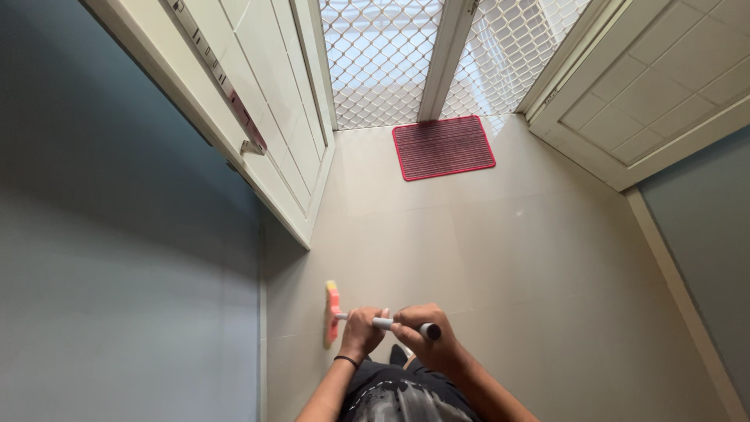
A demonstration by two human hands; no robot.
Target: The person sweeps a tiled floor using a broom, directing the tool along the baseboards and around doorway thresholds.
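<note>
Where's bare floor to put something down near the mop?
Widest bare tile: between the red mat and both hands, left hand, right hand, on the mop handle. Tightest: by the mop head, against the left wall.

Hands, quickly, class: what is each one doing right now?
Left hand: closed around the mop handle.
Right hand: closed around the same handle, nearer its end.

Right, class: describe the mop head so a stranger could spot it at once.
Start at the grey left wall and drop to the tiled floor beside it. The mop head lies there, at the handle's far end: the only orange-pink and yellow thing.
</note>
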